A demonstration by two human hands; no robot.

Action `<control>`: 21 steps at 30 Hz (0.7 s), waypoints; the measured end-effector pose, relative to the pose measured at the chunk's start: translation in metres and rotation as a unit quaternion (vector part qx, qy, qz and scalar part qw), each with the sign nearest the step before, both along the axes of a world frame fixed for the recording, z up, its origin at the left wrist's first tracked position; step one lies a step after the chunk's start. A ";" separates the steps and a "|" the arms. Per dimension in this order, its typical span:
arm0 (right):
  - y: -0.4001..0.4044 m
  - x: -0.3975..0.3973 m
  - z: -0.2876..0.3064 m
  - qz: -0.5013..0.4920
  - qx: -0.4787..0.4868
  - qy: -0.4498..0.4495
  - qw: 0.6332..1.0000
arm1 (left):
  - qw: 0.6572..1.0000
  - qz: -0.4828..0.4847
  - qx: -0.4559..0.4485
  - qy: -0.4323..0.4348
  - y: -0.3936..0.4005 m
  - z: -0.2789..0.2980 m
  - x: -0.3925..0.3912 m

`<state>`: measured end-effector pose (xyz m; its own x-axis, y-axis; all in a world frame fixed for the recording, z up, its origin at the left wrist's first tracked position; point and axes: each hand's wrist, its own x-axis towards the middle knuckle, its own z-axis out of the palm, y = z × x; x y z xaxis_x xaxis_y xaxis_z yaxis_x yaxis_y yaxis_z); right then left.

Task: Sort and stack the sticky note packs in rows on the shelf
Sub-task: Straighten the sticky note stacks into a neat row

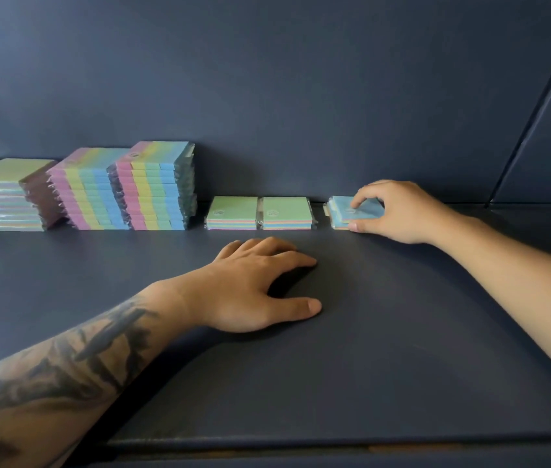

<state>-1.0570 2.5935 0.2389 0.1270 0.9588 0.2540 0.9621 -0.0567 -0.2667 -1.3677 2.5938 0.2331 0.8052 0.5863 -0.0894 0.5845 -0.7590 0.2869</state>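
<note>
Sticky note packs sit in a row at the back of the dark shelf. Tall stacks stand on the left, w/ two green packs next to them. R hand pinches a blue pack lying flat, thumb in front, fingers on top. L hand rests flat on the shelf, fingers loose, holding nothing. Best way, I think: slide the blue pack left till it's just beside the green ones, edges lined up & straight.
</note>
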 end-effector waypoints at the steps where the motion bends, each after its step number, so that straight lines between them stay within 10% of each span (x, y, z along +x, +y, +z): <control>1: 0.001 0.001 -0.001 0.000 0.000 0.001 1.000 | 1.000 -0.001 0.001 0.001 0.001 0.000 0.000; 21: -0.022 -0.024 -0.003 -0.039 -0.017 -0.011 0.999 | 1.000 -0.005 -0.001 0.009 0.001 0.000 0.000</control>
<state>-1.0813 2.5718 0.2363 0.1955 0.9545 0.2253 0.9602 -0.1396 -0.2420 -1.3679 2.5950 0.2335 0.8088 0.5787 -0.1047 0.5826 -0.7640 0.2773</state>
